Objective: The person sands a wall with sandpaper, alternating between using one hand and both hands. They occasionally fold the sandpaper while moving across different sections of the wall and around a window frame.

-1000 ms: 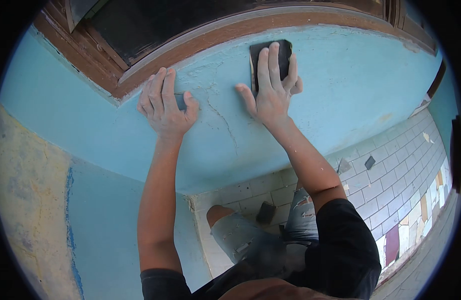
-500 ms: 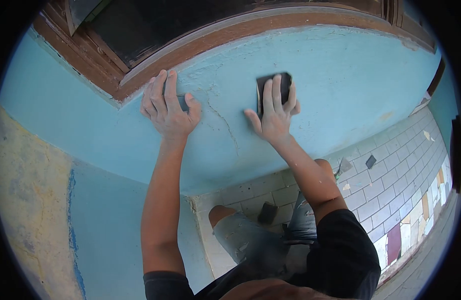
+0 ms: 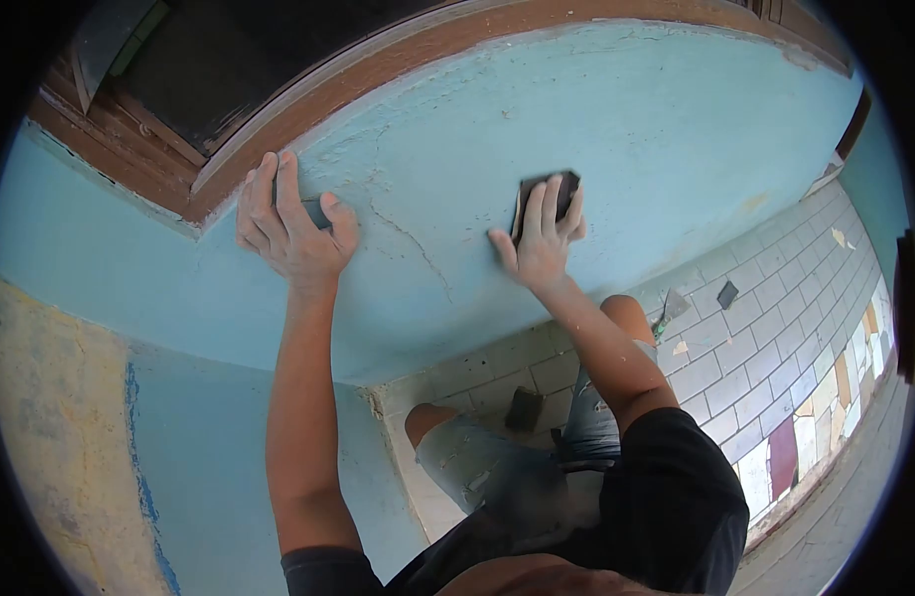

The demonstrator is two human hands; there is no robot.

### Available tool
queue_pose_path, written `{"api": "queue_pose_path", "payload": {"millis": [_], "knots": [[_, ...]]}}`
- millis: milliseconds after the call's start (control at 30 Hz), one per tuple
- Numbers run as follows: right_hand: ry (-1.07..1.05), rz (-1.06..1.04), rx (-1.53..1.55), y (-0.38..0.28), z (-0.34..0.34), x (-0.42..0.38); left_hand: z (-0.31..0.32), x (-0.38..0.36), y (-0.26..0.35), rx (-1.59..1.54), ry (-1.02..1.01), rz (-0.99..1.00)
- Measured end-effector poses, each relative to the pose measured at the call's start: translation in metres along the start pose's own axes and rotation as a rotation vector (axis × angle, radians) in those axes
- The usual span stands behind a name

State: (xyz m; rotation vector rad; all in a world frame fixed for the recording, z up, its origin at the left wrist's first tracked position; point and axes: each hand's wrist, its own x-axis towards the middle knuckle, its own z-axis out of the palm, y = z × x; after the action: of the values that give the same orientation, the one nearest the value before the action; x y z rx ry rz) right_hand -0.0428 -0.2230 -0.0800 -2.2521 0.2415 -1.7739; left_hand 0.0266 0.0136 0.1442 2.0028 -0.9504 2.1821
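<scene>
Dusty with pale powder, my right hand point(image 3: 544, 233) presses a black sheet of sandpaper point(image 3: 564, 182) against the light blue wall point(image 3: 656, 139). Its fingers lie over the sheet and the thumb sticks out to the left. My left hand point(image 3: 296, 223) is braced on the wall beside the corner of the brown window frame point(image 3: 224, 164), with bent fingertips near the frame's lower edge. A dark grey piece point(image 3: 316, 213), resembling sandpaper, shows between its thumb and fingers; most of it is hidden. A thin crack point(image 3: 413, 243) runs down the wall between the hands.
On the tiled floor point(image 3: 691, 382) lie a scraper with a green handle point(image 3: 673, 307), a small dark square point(image 3: 727, 294) and a dark block point(image 3: 524, 408) between my knees. Bare yellowish plaster point(image 3: 55, 397) shows at left. A glass pane point(image 3: 105, 45) juts from the window.
My right hand has slid with the sandpaper down and to the right along the wall. My left hand keeps its place by the frame corner. The view has shifted slightly.
</scene>
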Motion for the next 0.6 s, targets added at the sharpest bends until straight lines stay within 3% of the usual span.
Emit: {"api": "queue_pose_path", "payload": {"millis": [33,133,200,300,400,433,500,600], "knots": [[-0.127,-0.023,-0.026,0.007,-0.001,-0.045,0.0,0.0,-0.001,-0.003,0.007,0.002],[-0.209,-0.158,-0.058,0.01,-0.023,-0.037,0.0,0.002,0.0,0.003,-0.008,0.016],[-0.109,-0.159,-0.089,0.013,-0.021,0.041,-0.001,0.001,0.0,-0.014,-0.004,0.018],[0.103,0.051,-0.012,-0.001,-0.043,0.172,-0.001,0.003,0.0,-0.007,-0.006,0.018],[0.104,0.1,0.007,-0.005,-0.027,0.131,-0.003,0.006,0.004,-0.013,0.004,0.019],[0.088,0.123,0.053,-0.01,-0.014,0.077,-0.001,0.007,0.003,-0.013,0.024,0.027],[-0.199,-0.016,0.044,-0.008,-0.003,-0.052,-0.001,0.003,0.001,-0.002,-0.003,0.025],[-0.272,-0.142,-0.042,0.001,-0.019,-0.065,-0.003,0.004,0.002,-0.009,-0.012,0.017]]}}
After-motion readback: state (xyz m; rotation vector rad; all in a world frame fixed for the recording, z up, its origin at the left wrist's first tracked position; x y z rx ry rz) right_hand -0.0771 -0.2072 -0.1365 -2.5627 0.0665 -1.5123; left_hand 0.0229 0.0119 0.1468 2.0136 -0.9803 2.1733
